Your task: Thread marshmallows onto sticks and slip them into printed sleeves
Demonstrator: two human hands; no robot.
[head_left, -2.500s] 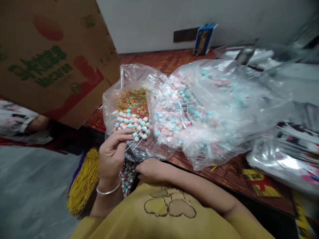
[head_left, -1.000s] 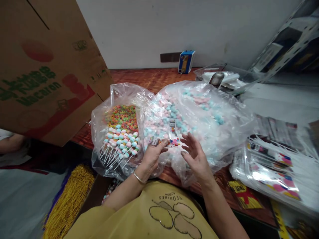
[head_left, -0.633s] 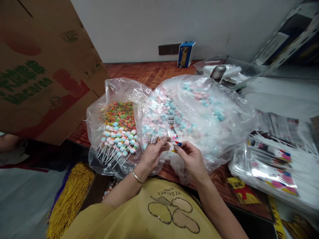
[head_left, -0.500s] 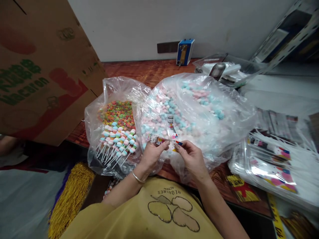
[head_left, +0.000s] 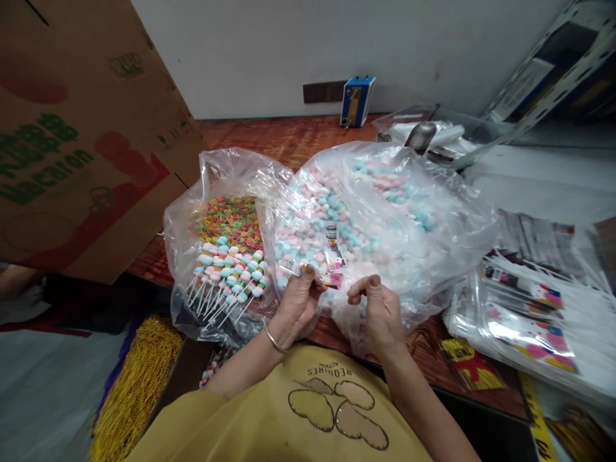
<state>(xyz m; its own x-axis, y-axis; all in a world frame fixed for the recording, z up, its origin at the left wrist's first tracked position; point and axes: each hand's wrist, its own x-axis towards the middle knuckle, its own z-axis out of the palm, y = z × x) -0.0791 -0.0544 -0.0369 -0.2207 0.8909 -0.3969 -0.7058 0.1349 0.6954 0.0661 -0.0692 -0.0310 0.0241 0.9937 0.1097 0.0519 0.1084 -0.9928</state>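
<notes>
My left hand (head_left: 301,305) pinches a small printed plastic bag (head_left: 332,280) between thumb and fingers, its colourful end sticking out to the right. Just to the right, my right hand (head_left: 378,311) is off the bag, thumb raised apart from loosely bent fingers and nothing visible in them. Beyond the hands, a second printed plastic bag (head_left: 332,247) lies on a big clear sack of pink, blue and white marshmallows (head_left: 332,202). On the left, marshmallow sticks (head_left: 231,273) with white handles rest on the plastic beside small coloured ring candies (head_left: 228,221).
A large cardboard box (head_left: 86,128) stands at the left. Stacks of printed plastic bags (head_left: 524,321) lie at the right, near a packet of gold twist ties (head_left: 471,366). At the back are a blue device (head_left: 357,101) and a clear tray (head_left: 486,131) holding a metal scoop (head_left: 420,136).
My right hand has let go of the small printed bag and drawn back to the right. My left hand keeps hold of the bag, which has turned a little.
</notes>
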